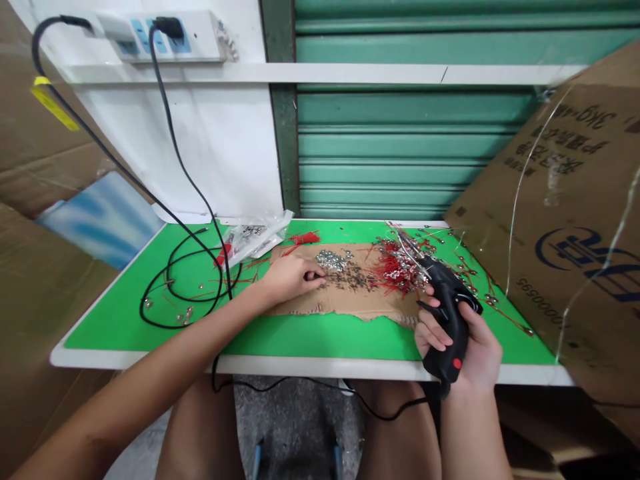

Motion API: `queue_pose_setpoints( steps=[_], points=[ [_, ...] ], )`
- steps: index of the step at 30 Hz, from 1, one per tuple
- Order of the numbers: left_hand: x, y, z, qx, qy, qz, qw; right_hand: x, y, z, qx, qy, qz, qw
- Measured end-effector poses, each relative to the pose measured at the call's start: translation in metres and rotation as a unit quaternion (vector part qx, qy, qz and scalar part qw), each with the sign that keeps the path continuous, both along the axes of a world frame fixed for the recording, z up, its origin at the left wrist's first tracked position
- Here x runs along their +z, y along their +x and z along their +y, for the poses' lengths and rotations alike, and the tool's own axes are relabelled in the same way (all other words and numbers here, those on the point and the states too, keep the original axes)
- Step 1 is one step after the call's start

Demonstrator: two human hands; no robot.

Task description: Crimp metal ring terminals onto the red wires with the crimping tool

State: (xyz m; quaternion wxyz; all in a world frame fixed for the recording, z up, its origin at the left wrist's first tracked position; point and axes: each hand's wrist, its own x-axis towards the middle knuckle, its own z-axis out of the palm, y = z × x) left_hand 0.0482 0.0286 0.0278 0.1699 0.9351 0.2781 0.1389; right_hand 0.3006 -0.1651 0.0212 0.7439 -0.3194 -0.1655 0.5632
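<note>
My right hand (467,340) is wrapped round the grip of a black soldering gun (447,300), with fingers near its trigger. The gun's metal tip points up and left, over a heap of red wires with small silver metal ends (397,267). My left hand (293,279) rests at the left part of a cardboard sheet (345,307), fingers curled together; what they pinch, if anything, is hidden. Just right of those fingers lie a pile of small silver metal pieces (334,260) and dark scorched marks on the cardboard.
A green-topped table (320,337) carries the work. Black cable (145,293) loops on its left side, near a clear plastic bag (260,237). A power strip (170,37) hangs on the wall. Large cardboard boxes (560,220) flank the table. The gun's cord (320,381) droops below the front edge.
</note>
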Motion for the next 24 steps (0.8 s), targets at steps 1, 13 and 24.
queue_pose_setpoints(
  steps=[1, 13, 24],
  points=[
    [-0.004, 0.002, -0.001, 0.011, 0.0, -0.004, 1.0, 0.0, 0.0, 0.0, -0.001, -0.001, -0.004, 1.0],
    [0.004, -0.026, 0.007, 0.163, 0.098, 0.007, 0.982, 0.001, -0.003, 0.0, -0.023, -0.031, 0.044, 0.998],
    [-0.014, -0.037, 0.016, 0.203, 0.04, -0.012, 0.978, 0.003, -0.007, 0.002, -0.031, -0.04, -0.044, 0.998]
  ],
)
